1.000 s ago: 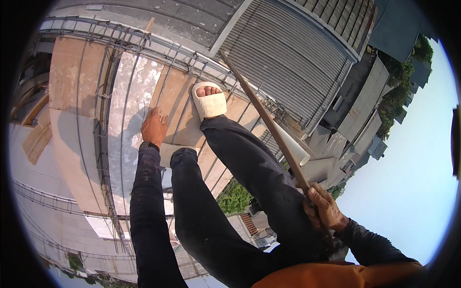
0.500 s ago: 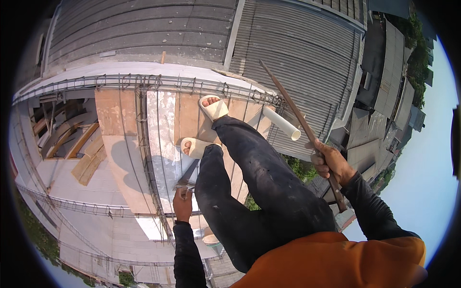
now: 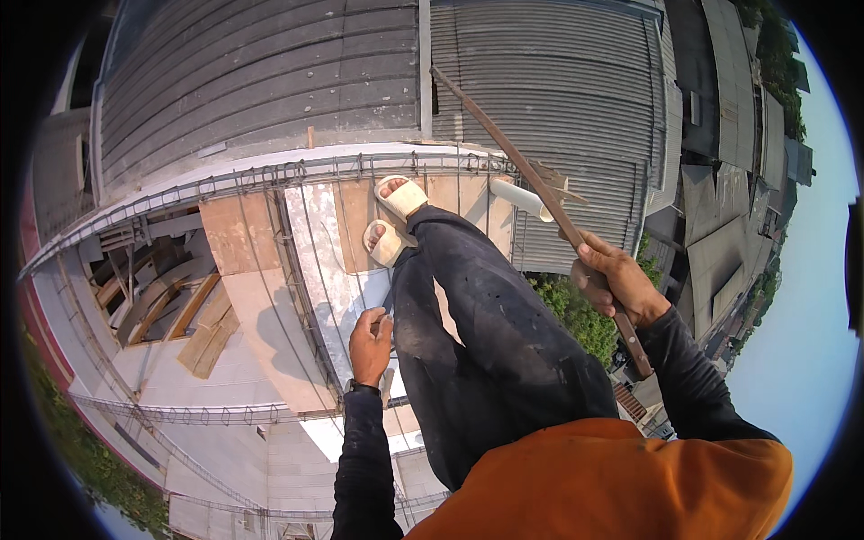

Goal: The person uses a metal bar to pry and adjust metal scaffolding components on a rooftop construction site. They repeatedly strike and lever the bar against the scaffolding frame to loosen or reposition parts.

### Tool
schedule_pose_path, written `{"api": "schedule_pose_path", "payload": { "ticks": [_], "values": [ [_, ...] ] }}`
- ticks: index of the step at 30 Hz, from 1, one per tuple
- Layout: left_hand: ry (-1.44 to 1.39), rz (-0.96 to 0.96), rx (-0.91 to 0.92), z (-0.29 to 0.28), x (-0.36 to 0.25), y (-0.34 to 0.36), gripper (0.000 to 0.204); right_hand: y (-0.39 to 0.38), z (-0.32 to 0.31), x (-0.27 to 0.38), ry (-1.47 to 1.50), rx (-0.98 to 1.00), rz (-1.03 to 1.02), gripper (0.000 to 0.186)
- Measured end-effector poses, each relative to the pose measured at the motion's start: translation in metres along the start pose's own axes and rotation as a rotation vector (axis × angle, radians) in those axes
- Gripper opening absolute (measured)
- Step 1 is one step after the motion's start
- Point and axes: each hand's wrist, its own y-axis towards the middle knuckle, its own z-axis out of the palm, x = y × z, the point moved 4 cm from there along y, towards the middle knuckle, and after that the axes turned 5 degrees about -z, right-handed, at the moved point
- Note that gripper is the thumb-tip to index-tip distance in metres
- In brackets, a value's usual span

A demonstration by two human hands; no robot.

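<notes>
Firstly, at the near edge, an orange garment (image 3: 621,486) is seen, and beyond it the legs are covered by dark trousers (image 3: 504,333). On the right, a long brown bar (image 3: 540,186) is firmly grasped by the right hand (image 3: 621,279) close to its near end; it is held slantwise, with the thin end pointed far and to the left. The left hand (image 3: 370,346) is kept beside the left leg with its fingers bent; whether something is held in it cannot be told. Farther, two cream sandals (image 3: 405,198) are planted on brown panels (image 3: 241,236), which are crossed by thin rods. To their right, a white pipe (image 3: 522,200) is laid. Behind them, the far edge is lined by a steel-bar frame (image 3: 351,167), and beyond it grey roofs (image 3: 261,81) are seen.
</notes>
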Motion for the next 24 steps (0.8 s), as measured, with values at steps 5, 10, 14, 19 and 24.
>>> {"api": "schedule_pose_path", "payload": {
  "ticks": [5,10,14,19,24],
  "values": [
    [0.069,0.106,-0.002,0.004,-0.023,0.001,0.030,-0.016,-0.018,-0.032,0.001,-0.007,0.037,0.062],
    [0.110,0.189,0.098,0.032,-0.051,0.005,0.030,-0.011,-0.042,-0.033,0.080,-0.013,0.037,0.065],
    [0.128,0.233,0.183,0.062,-0.080,0.021,0.031,-0.003,-0.064,-0.044,0.037,-0.106,0.041,0.065],
    [0.268,0.437,0.080,0.113,-0.099,0.104,0.031,0.019,-0.073,-0.083,0.192,-0.187,0.099,0.069],
    [0.492,0.574,0.022,0.202,-0.082,0.267,0.035,0.037,-0.076,-0.148,0.147,-0.189,0.161,0.073]
  ]
}}
